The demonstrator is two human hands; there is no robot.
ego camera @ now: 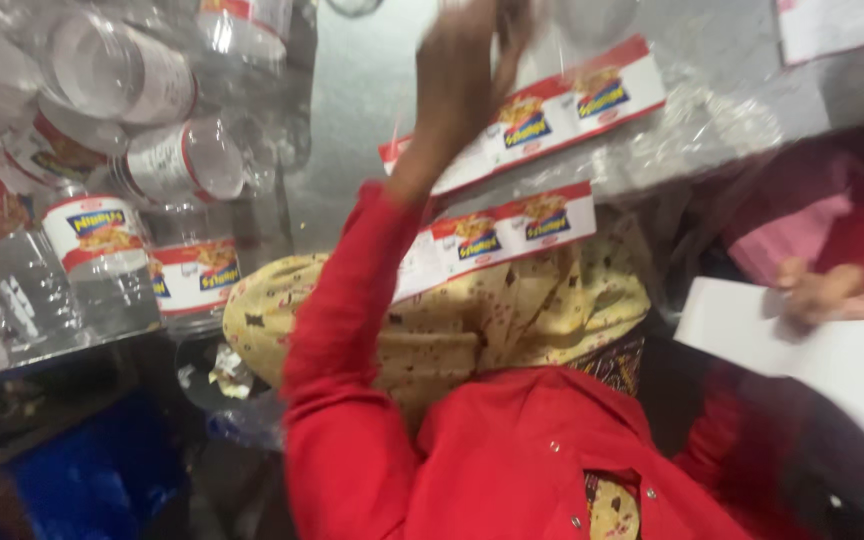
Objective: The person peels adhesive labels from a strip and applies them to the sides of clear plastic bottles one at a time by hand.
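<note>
Left hand (467, 60) reaches up to a label strip (552, 110) (grip blurred, unclear); right hand is out of view.

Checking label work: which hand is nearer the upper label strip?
Left. The left hand is raised against the upper label strip; the right hand rests aside on a white sheet.

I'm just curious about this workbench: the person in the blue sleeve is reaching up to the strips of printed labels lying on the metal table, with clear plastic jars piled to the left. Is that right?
Not quite. In the head view the sleeve is red, not blue. The rest holds: the hand reaches up by the label strips on the metal table, with clear plastic jars piled to the left.
</note>
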